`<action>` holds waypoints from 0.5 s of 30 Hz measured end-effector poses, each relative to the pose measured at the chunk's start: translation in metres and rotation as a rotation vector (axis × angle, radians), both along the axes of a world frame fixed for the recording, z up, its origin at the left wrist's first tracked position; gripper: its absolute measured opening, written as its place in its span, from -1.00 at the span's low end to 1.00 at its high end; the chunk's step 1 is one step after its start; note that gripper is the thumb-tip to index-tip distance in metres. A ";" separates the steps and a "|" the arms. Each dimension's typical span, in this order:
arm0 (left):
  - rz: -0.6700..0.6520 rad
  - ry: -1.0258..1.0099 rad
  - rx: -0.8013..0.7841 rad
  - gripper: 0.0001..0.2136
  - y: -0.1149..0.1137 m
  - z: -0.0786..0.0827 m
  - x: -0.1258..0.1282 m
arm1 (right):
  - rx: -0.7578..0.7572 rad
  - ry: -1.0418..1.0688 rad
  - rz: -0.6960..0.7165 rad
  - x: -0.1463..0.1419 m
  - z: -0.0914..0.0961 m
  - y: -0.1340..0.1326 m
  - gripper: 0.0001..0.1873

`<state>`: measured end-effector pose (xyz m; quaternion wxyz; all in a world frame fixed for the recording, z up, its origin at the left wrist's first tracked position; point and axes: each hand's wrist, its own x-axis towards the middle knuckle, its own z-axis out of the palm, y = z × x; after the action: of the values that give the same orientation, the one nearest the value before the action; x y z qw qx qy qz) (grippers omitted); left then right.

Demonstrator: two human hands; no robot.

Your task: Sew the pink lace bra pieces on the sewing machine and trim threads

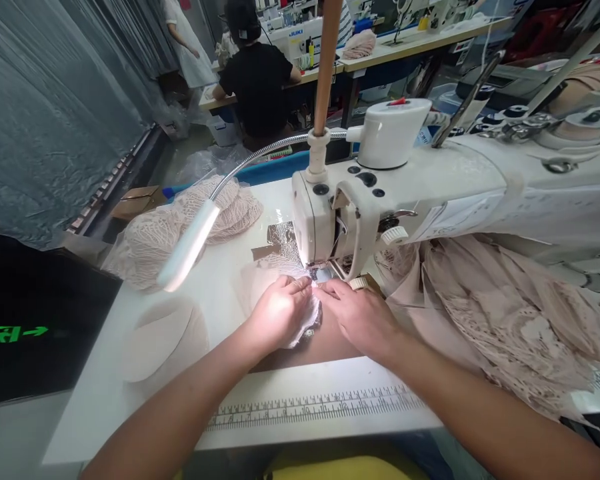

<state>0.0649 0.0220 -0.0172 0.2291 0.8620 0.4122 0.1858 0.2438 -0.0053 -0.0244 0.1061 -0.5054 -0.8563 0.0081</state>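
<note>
Fabric (307,320) at mach (460,163), wht tbl (105,400), grey curtain (55,100) L

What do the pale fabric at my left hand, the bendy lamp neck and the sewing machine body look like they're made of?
Pale fabric: thin, matt textile, possibly mesh; its edge looks see-through.
Lamp neck: shiny metal, probably chromed or steel; it's silvery and finely ribbed.
Sewing machine body: likely painted metal, off-white and slightly glossy, with soft highlights; plastic parts are possible.
</note>
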 end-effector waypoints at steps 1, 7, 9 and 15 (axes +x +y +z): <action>-0.038 0.035 0.030 -0.75 0.002 0.000 0.000 | -0.007 0.011 -0.002 0.000 0.000 0.001 -0.52; -0.152 0.184 0.286 -0.72 0.009 -0.003 0.000 | -0.056 0.030 -0.060 -0.001 -0.004 0.005 -0.53; -0.148 0.156 0.319 -0.74 0.010 -0.006 -0.002 | -0.052 0.031 -0.067 -0.001 -0.006 0.005 -0.52; -0.132 0.108 0.329 -0.79 0.013 -0.012 -0.006 | -0.063 0.004 -0.065 -0.002 0.000 0.002 -0.48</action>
<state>0.0588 0.0348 -0.0290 0.0741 0.9219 0.3303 0.1886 0.2420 -0.0029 -0.0249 0.0920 -0.5362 -0.8384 0.0326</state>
